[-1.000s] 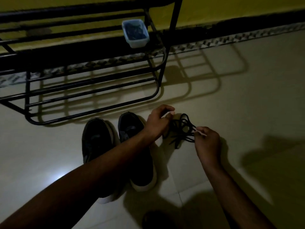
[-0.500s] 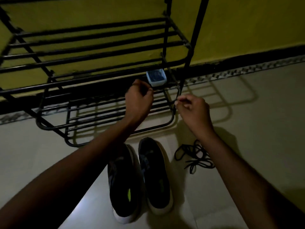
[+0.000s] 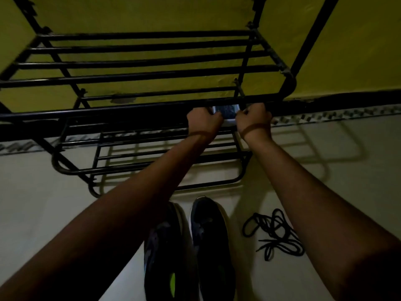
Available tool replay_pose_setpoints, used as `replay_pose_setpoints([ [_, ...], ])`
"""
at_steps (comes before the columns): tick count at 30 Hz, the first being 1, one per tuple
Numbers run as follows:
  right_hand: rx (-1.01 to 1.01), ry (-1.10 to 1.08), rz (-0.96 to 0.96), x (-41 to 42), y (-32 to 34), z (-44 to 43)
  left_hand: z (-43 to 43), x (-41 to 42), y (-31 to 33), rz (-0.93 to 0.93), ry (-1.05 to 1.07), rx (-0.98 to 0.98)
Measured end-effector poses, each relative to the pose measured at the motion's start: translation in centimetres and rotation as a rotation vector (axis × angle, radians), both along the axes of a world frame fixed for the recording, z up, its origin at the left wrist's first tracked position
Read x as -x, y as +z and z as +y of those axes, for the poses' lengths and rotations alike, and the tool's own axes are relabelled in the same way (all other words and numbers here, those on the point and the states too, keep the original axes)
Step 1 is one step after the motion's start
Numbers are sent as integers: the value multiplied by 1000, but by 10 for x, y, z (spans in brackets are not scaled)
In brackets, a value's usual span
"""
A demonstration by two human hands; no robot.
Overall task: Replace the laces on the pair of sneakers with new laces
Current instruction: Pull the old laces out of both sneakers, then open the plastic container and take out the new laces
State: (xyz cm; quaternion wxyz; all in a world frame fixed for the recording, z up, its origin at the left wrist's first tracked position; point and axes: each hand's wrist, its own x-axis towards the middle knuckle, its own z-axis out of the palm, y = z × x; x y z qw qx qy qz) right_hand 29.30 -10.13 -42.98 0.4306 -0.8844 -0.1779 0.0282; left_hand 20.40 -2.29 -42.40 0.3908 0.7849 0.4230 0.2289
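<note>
L hand [image 3: 204, 121] & R hand [image 3: 253, 120] both grip small tub [image 3: 226, 112] on rack [image 3: 138, 61] shelf; sneakers [image 3: 191, 246] on floor [image 3: 43, 192] below, loose black laces [image 3: 273, 233] beside; tub could snag the bar above, tip, spill contents.

The small pale container [image 3: 226, 114] sits between your left grip [image 3: 202, 122] and your right grip [image 3: 253, 120], each curled on one of its sides. Its contents are dark and cannot be made out. Well back from both grips, towards you, the left sneaker [image 3: 165, 253] and right sneaker [image 3: 211, 246] stand side by side on the floor [image 3: 43, 203], toes pointing towards the grips. Both are dark with pale soles, and the left one shows a yellow-green patch. The black laces [image 3: 274, 233] lie in a loose tangle just beside the right sneaker, under your right forearm and well behind the right grip.
</note>
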Motion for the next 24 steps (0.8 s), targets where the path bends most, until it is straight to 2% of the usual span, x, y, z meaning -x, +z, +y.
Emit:
replay_pose_setpoints([
  [4, -135, 86, 63, 31, 3, -23, -10, 34, 3, -208, 76, 79],
  [7, -254, 159, 97, 72, 6, -53, -28, 82, 1, -383, 15, 153],
  [9, -276, 247, 117, 103, 9, -72, -41, 119, -1, -505, -18, 326],
  [11, -298, 324, 197, 133, 9, -87, -50, 151, -1, -579, 19, 579],
  [14, -266, 373, 348, 180, -6, -97, -56, 202, -10, -598, 83, 911],
  [19, -141, 434, 513, 248, -40, -106, -64, 269, -46, -536, 47, 1213],
  [22, -106, 487, 578, 272, -48, -109, -71, 293, -62, -506, 99, 1281],
  [24, -58, 516, 527, 284, -56, -108, -73, 304, -72, -511, 151, 1244],
])
